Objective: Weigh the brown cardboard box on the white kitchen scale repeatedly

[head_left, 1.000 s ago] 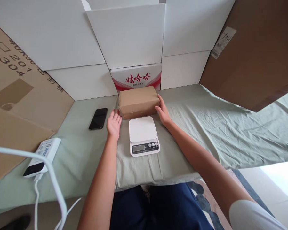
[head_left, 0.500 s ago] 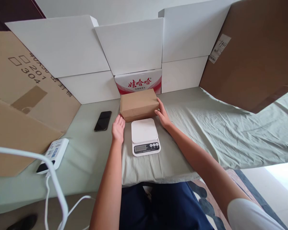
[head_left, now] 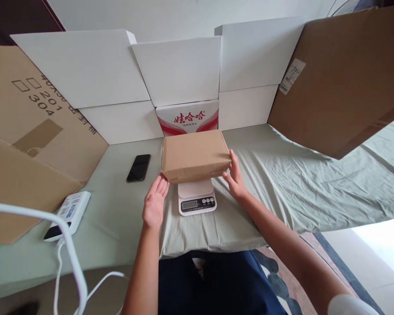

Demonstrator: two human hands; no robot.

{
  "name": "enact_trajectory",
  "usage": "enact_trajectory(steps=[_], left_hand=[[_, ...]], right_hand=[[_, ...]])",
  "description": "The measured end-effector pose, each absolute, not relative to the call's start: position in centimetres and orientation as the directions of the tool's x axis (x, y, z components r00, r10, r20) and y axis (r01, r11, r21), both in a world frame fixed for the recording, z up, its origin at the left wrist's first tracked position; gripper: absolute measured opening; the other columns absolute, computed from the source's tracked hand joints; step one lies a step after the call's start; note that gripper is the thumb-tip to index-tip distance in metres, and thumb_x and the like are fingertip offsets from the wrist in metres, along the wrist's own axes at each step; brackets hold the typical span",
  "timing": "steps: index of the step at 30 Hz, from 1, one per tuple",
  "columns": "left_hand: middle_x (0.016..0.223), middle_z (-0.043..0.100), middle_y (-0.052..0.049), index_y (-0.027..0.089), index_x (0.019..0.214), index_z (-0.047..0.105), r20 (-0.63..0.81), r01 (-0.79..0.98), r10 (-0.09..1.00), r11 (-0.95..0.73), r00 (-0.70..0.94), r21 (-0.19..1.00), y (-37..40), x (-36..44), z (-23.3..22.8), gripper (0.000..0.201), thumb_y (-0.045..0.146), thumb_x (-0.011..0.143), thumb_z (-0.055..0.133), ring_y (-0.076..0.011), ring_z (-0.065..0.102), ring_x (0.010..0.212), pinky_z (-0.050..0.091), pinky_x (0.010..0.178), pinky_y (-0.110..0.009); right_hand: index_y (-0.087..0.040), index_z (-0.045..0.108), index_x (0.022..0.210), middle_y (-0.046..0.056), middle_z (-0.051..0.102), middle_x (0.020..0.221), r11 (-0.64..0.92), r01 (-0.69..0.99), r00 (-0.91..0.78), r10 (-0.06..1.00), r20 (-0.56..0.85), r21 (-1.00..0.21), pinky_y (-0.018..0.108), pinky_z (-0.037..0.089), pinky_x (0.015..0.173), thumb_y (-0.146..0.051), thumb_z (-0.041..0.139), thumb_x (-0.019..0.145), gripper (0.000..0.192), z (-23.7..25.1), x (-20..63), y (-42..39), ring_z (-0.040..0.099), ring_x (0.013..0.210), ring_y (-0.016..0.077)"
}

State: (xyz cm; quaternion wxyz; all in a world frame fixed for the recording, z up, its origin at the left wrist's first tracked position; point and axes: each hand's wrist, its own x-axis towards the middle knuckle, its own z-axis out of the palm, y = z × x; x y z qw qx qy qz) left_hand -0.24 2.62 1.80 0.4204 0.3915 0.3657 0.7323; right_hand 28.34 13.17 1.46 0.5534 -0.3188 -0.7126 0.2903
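A brown cardboard box (head_left: 195, 153) is held between my two hands, tilted a little with its front edge over the back of a white kitchen scale (head_left: 197, 197). My left hand (head_left: 154, 201) supports the box's front left corner, palm up with the fingers under it. At the front right corner, my right hand (head_left: 235, 179) grips the side with thumb in front and fingers behind. The box hides the rear of the scale's platform; the display and buttons face me. Whether the box touches the platform I cannot tell.
A black phone (head_left: 138, 168) lies left of the box. Further left are a white power strip (head_left: 70, 214) and a white cable tube (head_left: 68, 238). White boxes (head_left: 180, 72) line the back, with large cardboard panels (head_left: 335, 83) at both sides. A green cloth (head_left: 118, 227) covers the table.
The cardboard box has risen and come toward me, from behind the scale to partly over it. Both hands moved with it, and the view shifted slightly.
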Motion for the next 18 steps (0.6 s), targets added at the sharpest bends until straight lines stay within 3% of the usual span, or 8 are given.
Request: enact_trajectory(steps=[7,18], left_hand=[[0.156,0.06,-0.018,0.023,0.137,0.074,0.226,-0.324,0.891,-0.364,-0.393,0.873,-0.9,-0.2,0.6,0.07,0.066,0.083,0.065,-0.0417,0.047,0.153,0.033,0.128,-0.062],[0.153,0.062,-0.018,0.021,0.137,0.074,0.244,-0.312,0.874,-0.392,-0.42,0.865,-1.1,-0.3,0.2,0.067,0.063,0.084,0.067,-0.0416,0.05,0.15,0.031,0.129,-0.061]], right_hand=[[-0.04,0.02,0.169,0.009,0.028,0.173,0.58,0.148,-0.217,0.809,0.546,-0.801,0.061,0.043,0.123,-0.072,0.048,0.099,0.082,0.5,28.8,10.4,0.027,0.163,0.036],[-0.04,0.023,0.169,0.009,0.032,0.171,0.596,0.123,-0.213,0.797,0.565,-0.794,0.057,0.045,0.121,-0.069,0.048,0.101,0.077,1.0,28.7,10.4,0.032,0.16,0.0354]])
